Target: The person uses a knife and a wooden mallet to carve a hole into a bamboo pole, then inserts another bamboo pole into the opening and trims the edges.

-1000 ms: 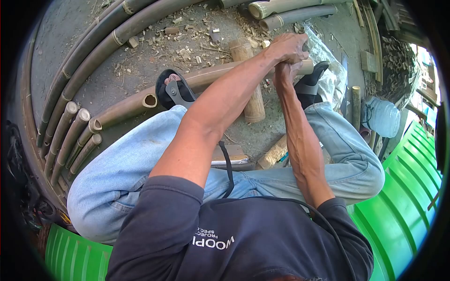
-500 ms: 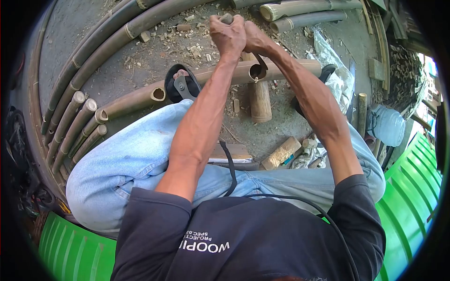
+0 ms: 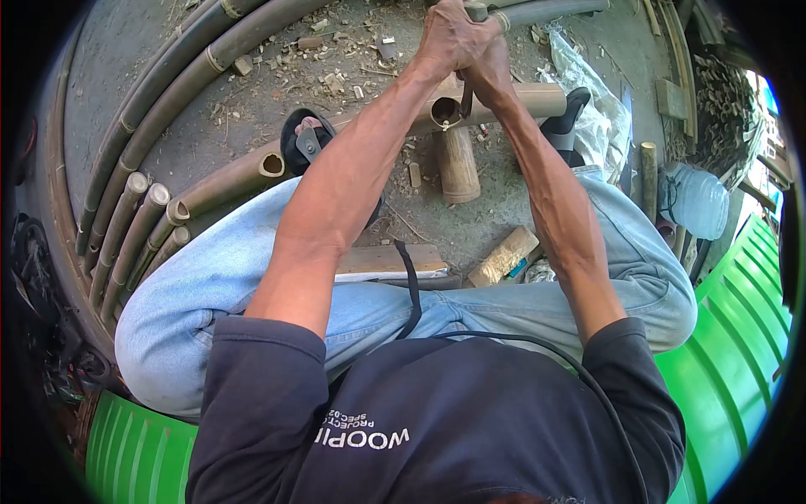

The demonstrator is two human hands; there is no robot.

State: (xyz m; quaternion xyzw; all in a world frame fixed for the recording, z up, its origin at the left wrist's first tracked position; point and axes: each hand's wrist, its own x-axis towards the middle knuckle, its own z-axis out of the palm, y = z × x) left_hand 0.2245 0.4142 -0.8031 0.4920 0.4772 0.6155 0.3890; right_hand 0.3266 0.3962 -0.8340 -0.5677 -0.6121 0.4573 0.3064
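Note:
Both my hands are closed together around the handle of a dark-bladed tool (image 3: 467, 97), its exact kind hidden by my fingers. My left hand (image 3: 452, 38) is on the upper part, near the rounded handle end at the top of the view. My right hand (image 3: 489, 67) grips just below, pressed against the left. The narrow blade reaches down to the right rim of a round hole in a bamboo pole (image 3: 537, 99) lying crosswise. Beneath the hole, a short bamboo piece (image 3: 457, 168) lies under the pole. My sandalled feet are at either side of the hole.
Long bamboo poles (image 3: 159, 109) curve along the left, with several shorter cut pieces (image 3: 126, 223) beside them. Chips litter the ground ahead. A plastic sheet (image 3: 592, 101) and a water jug (image 3: 695, 202) are at right. A wood block (image 3: 504, 256) lies before my legs.
My joined hands have swung to the right relative to the pole, and the tool's handle tilts with them. The whole view has shifted slightly, and the blade stays at the hole.

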